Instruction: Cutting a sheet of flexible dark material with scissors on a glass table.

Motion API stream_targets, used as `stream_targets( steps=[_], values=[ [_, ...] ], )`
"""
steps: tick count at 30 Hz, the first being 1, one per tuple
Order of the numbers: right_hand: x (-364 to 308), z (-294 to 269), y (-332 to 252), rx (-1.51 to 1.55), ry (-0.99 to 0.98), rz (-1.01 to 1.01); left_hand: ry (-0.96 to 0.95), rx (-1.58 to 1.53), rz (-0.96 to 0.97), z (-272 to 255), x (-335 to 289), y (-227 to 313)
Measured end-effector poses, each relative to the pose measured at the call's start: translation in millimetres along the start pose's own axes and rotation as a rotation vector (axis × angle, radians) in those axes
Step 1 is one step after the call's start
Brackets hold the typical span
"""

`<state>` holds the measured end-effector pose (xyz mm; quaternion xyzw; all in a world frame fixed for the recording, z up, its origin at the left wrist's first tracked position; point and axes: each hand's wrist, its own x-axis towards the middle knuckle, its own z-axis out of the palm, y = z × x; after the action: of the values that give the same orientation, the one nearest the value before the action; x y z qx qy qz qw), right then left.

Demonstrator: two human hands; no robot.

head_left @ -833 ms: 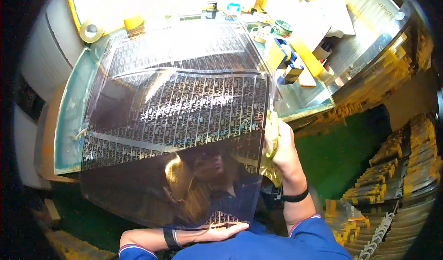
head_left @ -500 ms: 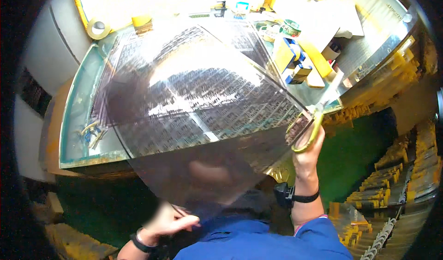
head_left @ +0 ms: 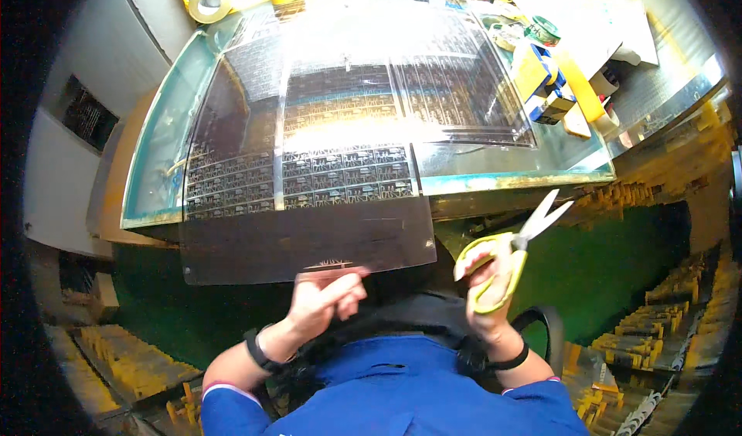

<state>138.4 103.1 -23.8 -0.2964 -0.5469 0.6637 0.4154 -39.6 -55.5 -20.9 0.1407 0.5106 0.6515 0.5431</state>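
Observation:
A large dark translucent film sheet (head_left: 309,235) printed with rows of small circuit-like patterns lies over the glass-topped table, and its near end overhangs the front edge. My left hand (head_left: 328,301) is closed at the sheet's near edge, thumb and fingers pinching it. My right hand (head_left: 491,289), to the right of the sheet and apart from it, holds scissors (head_left: 519,243) by their yellow-green handles. The blades stand apart and point up and to the right. Another dark patterned sheet (head_left: 464,88) lies on the table's right half, partly washed out by glare.
The table's teal-edged glass top (head_left: 533,177) is strongly lit from the back. A tape roll (head_left: 209,5) stands at the far left. At the right are a blue and yellow box (head_left: 553,107), a yellow strip (head_left: 581,88) and a green round container (head_left: 543,31). Green floor (head_left: 595,266) shows below.
The film sheet has turned from slanted and raised to lying square on the table. My right hand has left its corner and come down with the scissors; my left hand has moved up and right.

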Motion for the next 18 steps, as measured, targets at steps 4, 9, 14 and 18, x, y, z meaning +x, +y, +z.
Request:
stream_targets(
  steps=[4, 9, 14, 18],
  values=[
    [-34, 9, 7, 0.139, -0.156, 0.331, -0.168, 0.015, -0.091, 39, 35, -4],
    [-46, 18, 23, 0.287, -0.336, 0.395, -0.13, 0.077, 0.031, 75, 56, 0],
    [-31, 34, 12, 0.269, -0.307, 0.291, -0.094, 0.078, -0.04, 87, 52, 3],
    [-27, 43, 9, 0.2, -0.251, 0.255, -0.104, 0.183, -0.095, 87, 47, 7]
  ],
)
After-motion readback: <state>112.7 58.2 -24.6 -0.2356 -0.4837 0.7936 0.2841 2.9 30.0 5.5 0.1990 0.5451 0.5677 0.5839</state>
